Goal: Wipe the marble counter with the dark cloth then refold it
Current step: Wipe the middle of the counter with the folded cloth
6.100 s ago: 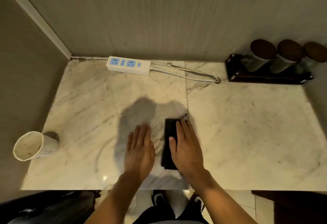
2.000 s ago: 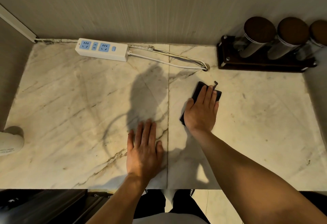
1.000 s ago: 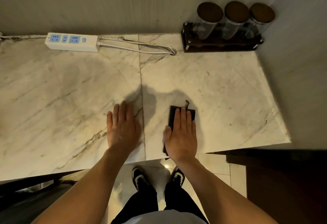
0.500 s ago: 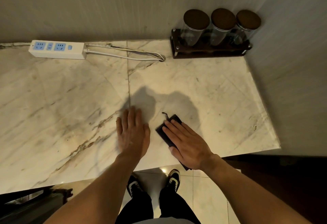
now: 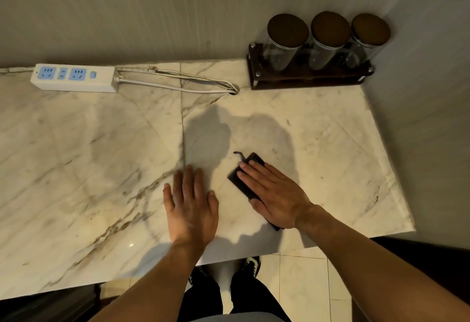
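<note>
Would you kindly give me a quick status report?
Right hand flat on folded dark cloth. Left hand flat on marble counter. Nothing obstructing nearby.

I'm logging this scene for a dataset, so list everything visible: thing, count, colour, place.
marble counter: one, cream, veined, fills view
dark cloth: one, folded, under right hand
power strip: one, white with blue sockets, back left
cable: white, looped behind strip
jars: three, clear, dark lids, back right
rack: one, dark, holding jars
shoes: dark, on floor tiles
left hand: flat on counter
right hand: flat on cloth
</note>
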Available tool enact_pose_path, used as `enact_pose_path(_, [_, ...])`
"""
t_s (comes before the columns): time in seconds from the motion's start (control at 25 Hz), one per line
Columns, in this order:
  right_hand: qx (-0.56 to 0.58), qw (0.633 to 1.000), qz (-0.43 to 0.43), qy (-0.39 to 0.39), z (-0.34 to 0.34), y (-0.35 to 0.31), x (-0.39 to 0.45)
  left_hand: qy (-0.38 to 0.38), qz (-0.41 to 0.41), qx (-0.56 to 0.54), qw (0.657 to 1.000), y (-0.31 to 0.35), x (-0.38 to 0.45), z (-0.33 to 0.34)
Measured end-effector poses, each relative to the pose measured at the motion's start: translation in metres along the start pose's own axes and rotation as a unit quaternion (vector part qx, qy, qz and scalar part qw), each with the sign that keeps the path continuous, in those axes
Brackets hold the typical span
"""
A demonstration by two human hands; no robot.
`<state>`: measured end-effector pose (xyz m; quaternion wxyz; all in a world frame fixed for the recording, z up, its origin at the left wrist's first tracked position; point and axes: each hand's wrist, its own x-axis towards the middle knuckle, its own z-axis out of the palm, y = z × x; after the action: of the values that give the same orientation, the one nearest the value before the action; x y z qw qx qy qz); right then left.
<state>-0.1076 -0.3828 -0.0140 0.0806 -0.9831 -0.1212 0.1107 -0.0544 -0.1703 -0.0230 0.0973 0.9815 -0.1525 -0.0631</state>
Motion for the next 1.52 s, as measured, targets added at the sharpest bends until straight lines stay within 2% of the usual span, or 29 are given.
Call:
enact_pose_path(0.16, [0.002,1.000,0.002,0.014,-0.004,0.017,0.017,0.030,0.012,-0.005,0.999,0.000,-0.001,0.001])
enact_pose_path(0.48, [0.004,0.998,0.048,0.031,-0.019,0.043,0.061,0.001,-0.010,-0.008,1.000,0.001,0.001,-0.001])
enact_pose_path(0.76, [0.048,0.983,0.163,0.067,-0.026,0.063,0.105,-0.012,0.000,0.015,1.000,0.000,0.002,-0.003])
enact_pose_path(1.0, [0.079,0.940,0.314,0.108,-0.025,0.067,0.126,-0.035,-0.008,0.031,0.999,0.002,0.003,-0.007])
enact_pose_path(1.2, [0.117,0.866,0.461,0.154,-0.024,0.055,0.126,-0.042,-0.005,0.028,0.999,0.002,0.003,-0.007])
enact_pose_path(1.36, [0.129,0.836,0.504,0.176,-0.020,0.042,0.116,-0.036,0.003,0.024,0.999,0.000,0.002,-0.007])
enact_pose_path(1.52, [0.136,0.826,0.515,0.184,-0.014,0.030,0.100,-0.038,0.003,0.026,0.999,0.001,0.002,-0.006])
